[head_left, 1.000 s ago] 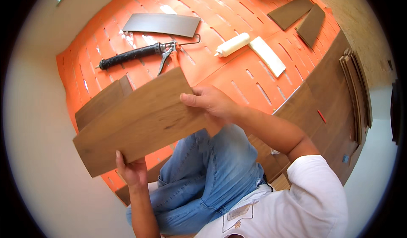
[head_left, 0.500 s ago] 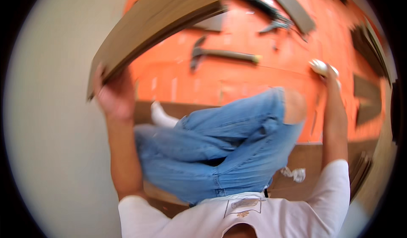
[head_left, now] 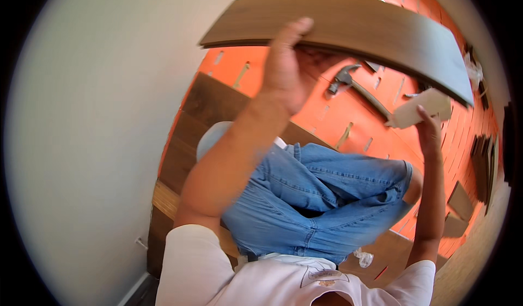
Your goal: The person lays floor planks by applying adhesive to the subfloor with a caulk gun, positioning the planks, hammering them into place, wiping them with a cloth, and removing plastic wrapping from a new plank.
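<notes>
A brown floor plank [head_left: 348, 20] is raised in front of me. My left hand [head_left: 291, 69] grips its near edge left of the middle, thumb on the upper face and fingers underneath. At the right, my right hand [head_left: 429, 129] is closed around a cream-coloured squeeze bottle [head_left: 417, 111], held sideways with its narrow tip toward the left. The bottle is just below the plank's right end. Between my hands, a claw hammer [head_left: 370, 99] lies on the orange underlayment [head_left: 321, 118], its head to the upper left.
Laid brown planks [head_left: 212, 96] run under and beside my legs, next to a pale wall [head_left: 98, 115] on the left. A stack of planks [head_left: 482, 159] and cut pieces [head_left: 460, 200] lie at the right. Crumpled clear plastic [head_left: 363, 258] is by my hip.
The plank has swung from the upper left across to the right, carried by my left hand. My right hand has turned the bottle and brought it near the plank's end. The view has also shifted.
</notes>
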### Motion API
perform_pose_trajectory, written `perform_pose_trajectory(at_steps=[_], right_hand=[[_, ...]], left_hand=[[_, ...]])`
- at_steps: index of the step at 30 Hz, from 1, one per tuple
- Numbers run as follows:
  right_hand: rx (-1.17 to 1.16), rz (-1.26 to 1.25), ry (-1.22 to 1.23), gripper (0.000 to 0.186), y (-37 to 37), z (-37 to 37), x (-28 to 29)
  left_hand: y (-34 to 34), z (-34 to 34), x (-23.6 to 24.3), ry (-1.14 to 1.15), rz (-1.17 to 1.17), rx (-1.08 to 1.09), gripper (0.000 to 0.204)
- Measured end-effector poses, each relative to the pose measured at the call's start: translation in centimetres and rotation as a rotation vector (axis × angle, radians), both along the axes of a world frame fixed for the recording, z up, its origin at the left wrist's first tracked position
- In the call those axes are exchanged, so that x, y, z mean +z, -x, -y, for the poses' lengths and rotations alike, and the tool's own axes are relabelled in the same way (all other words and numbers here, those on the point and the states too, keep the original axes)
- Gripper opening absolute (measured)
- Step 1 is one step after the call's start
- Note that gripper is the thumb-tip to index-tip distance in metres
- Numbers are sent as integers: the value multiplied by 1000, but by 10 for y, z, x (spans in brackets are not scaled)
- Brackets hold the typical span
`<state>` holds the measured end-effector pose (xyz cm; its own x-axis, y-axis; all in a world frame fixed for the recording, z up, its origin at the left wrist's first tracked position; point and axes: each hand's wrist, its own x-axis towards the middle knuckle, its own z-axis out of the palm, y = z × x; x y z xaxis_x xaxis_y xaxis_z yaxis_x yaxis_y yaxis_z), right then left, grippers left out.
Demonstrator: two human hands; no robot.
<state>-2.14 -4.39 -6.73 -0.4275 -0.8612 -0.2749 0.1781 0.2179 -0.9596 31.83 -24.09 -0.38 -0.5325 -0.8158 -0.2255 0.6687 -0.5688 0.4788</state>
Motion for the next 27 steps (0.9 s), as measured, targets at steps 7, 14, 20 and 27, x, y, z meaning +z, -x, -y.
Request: perform_pose_trajectory(at_steps=[7,14,20,27], right_hand=[[284,489,19,49,-170,136,-48],[237,134,252,37,-325,240,-108],[200,215,237,36,-397,289,-117],[172,272,211,44,-432,308,-132]], left_hand=[[-18,-5,-8,-52,-245,-111,32],[-17,0,-2,-55,-272,-122,40],[-15,9,-4,5,-330,-169,39],[-16,14,-11,8,-382,-129,42]])
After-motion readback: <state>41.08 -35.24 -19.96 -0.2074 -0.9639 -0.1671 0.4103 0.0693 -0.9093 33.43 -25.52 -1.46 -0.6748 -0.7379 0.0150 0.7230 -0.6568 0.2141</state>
